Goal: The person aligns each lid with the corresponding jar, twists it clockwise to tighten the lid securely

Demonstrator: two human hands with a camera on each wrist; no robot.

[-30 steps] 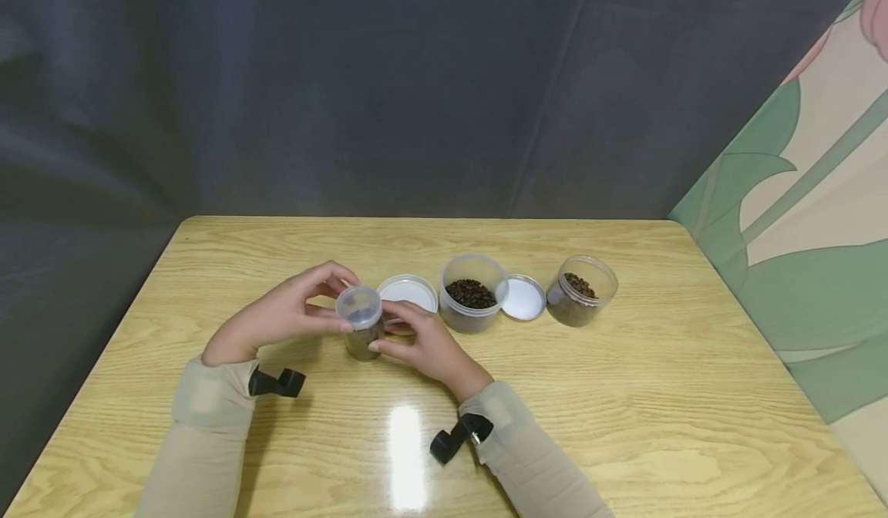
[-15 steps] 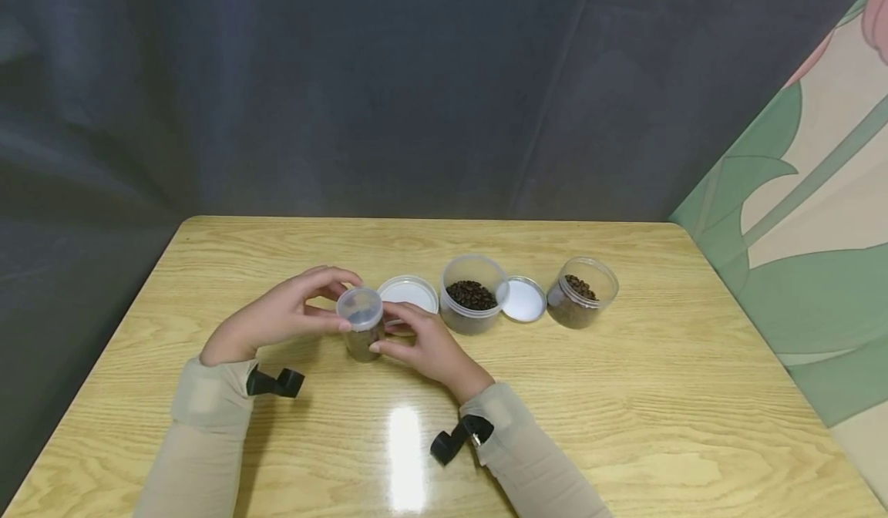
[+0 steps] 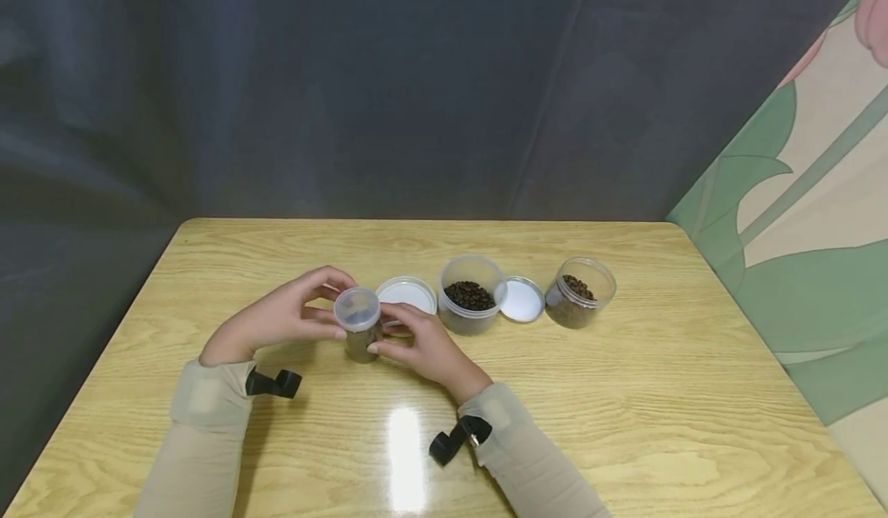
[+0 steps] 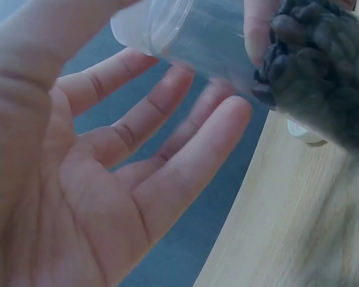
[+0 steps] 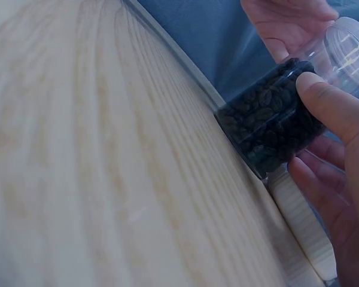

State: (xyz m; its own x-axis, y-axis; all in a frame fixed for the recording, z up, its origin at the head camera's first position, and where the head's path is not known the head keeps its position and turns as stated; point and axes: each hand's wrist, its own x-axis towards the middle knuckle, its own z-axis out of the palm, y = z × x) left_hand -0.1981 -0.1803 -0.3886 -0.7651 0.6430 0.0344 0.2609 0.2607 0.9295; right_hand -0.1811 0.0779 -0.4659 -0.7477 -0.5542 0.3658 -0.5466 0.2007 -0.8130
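Note:
A small clear jar (image 3: 361,345) of dark coffee beans (image 5: 269,113) stands upright on the table, left of centre, its beans reaching partway up. On its top sits a translucent lid (image 3: 357,307). My left hand (image 3: 280,314) holds the lid, thumb at its near left side and fingers at the far side; the left wrist view shows the fingertips (image 4: 180,78) at the lid's edge. My right hand (image 3: 426,344) grips the jar's body low down, its thumb (image 5: 323,98) across the front and the other fingers behind.
Behind the right hand lies a white lid (image 3: 408,293). A wider open tub (image 3: 468,321) of dark beans stands beside it, then a second white lid (image 3: 523,301) and an open jar (image 3: 572,314) of lighter brown beans. A dark curtain (image 3: 416,102) hangs behind the wooden table (image 3: 624,410).
The left thumb has slid slightly down along the lid's near side. The right hand keeps its grip on the jar, and the other containers have not moved.

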